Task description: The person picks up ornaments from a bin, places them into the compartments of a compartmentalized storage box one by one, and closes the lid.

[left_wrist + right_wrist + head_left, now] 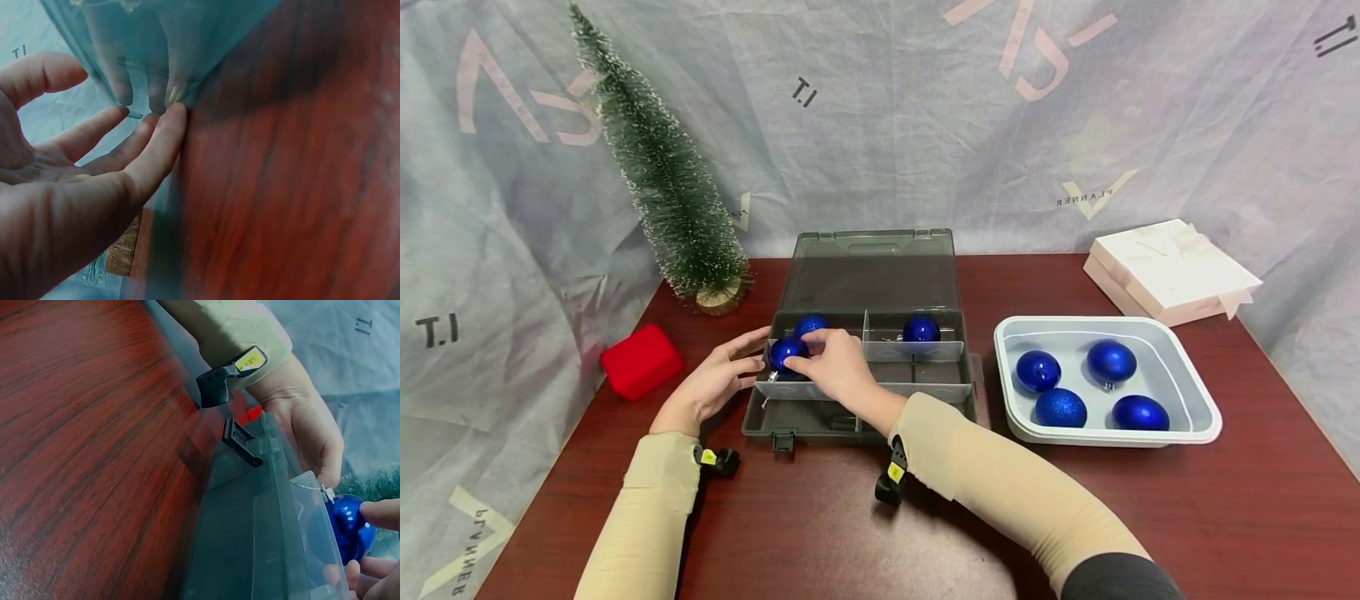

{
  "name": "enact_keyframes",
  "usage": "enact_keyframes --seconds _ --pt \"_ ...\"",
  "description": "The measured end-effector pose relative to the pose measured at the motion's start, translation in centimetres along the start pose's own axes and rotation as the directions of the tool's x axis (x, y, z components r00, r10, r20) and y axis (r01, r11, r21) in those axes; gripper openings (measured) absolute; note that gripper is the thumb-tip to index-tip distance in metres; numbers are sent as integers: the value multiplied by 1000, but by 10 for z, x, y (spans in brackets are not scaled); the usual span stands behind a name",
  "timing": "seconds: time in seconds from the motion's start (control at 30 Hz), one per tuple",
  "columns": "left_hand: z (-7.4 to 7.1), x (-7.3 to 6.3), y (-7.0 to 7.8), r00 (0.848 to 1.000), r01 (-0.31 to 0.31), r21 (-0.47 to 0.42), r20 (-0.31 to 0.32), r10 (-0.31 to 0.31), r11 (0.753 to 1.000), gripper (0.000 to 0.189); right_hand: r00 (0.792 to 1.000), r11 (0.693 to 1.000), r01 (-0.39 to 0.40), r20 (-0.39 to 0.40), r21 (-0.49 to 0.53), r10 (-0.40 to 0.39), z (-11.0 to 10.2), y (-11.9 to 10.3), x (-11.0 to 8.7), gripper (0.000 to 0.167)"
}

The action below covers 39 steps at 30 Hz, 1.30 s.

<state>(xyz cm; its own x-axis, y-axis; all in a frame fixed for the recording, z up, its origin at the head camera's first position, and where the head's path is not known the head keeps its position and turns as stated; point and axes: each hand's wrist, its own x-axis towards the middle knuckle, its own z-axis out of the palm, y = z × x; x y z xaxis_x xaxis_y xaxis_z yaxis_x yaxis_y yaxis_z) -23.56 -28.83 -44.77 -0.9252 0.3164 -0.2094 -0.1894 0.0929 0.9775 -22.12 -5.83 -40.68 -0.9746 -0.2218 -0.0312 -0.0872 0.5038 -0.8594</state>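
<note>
My right hand (841, 368) pinches a shiny blue Christmas bauble (781, 352) between thumb and fingers, at the left middle compartment of a grey see-through divided box (880, 411). The bauble's silver cap and string (327, 492) point towards the box's front. My left hand (718, 383) rests its fingertips against the box's left side, fingers fairly straight; the left wrist view shows these fingers (147, 147) touching the wall. A glittery blue bauble (810, 324) sits in the back left compartment, partly hidden by the right hand, and another blue bauble (921, 329) in the back right one.
The box's lid (871, 279) lies open towards the back. A white tray (1206, 414) with several blue baubles stands right. Behind it is a pale gift box (1180, 267). At left are a small frosted tree (666, 179) and a red box (642, 361).
</note>
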Motion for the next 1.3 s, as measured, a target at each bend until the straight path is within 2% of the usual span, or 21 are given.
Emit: enact_keyframes --seconds 0.2,0.47,0.63,0.8,0.97,1.17,1.3 --pt "1 0 1 1000 -3 2 2 3 1000 64 1000 1000 8 15 -10 -8 -1 2 0 46" --pt "1 0 0 1000 -8 -5 10 8 1000 64 995 993 98 30 -61 -96 1 7 2 36" --pt "1 1 0 1000 -9 -4 14 9 1000 64 993 990 118 30 -78 -116 2 9 2 31" --pt "2 1 0 1000 -2 -8 15 2 1000 64 991 991 132 22 -34 -131 -1 10 1 25" --pt "3 1 1 1000 1 -8 17 -1 1000 63 988 987 154 18 55 -156 -12 11 -5 18" --pt "1 0 1 1000 -2 -9 9 2 1000 63 979 971 197 20 138 -201 -29 12 -21 17" --pt "-1 -1 0 1000 -1 3 3 1 1000 64 964 948 258 22 186 -267 -44 12 -35 15"
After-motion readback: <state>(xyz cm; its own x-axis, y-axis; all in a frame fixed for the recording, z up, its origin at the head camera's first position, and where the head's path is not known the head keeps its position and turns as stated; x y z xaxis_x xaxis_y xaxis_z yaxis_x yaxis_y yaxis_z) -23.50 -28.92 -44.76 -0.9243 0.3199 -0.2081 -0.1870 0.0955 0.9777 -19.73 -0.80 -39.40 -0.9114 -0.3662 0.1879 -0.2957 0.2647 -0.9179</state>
